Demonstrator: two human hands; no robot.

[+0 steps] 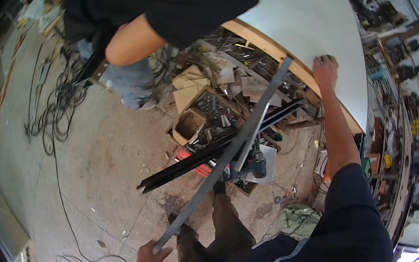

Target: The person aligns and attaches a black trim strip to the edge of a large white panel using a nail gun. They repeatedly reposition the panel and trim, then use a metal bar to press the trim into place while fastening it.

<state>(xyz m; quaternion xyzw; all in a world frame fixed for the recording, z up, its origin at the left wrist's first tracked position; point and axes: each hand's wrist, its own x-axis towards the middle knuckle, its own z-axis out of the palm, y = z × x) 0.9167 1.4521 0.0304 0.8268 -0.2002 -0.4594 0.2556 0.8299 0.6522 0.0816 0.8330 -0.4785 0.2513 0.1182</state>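
My left hand [151, 258] is closed around the near end of a long grey metal bar [202, 190]. The bar slants up to the right, and its far end reaches the wooden edge [273, 49] of a white-topped table [327, 18]. On the white top rests my right hand [325, 72], its fingers curled; whatever may be in them is hidden. Beneath the grey bar lie black metal strips [182, 168] and a shorter pale strip [247, 150]. A power drill [259, 162] stands close to these strips.
Across the table's corner leans another person in a black shirt [213, 2]. A small open box [189, 126] sits among scrap pieces and metal parts. Black cables [60, 114] coil on the concrete floor [101, 162] at left. Cluttered shelves [404, 71] line the right.
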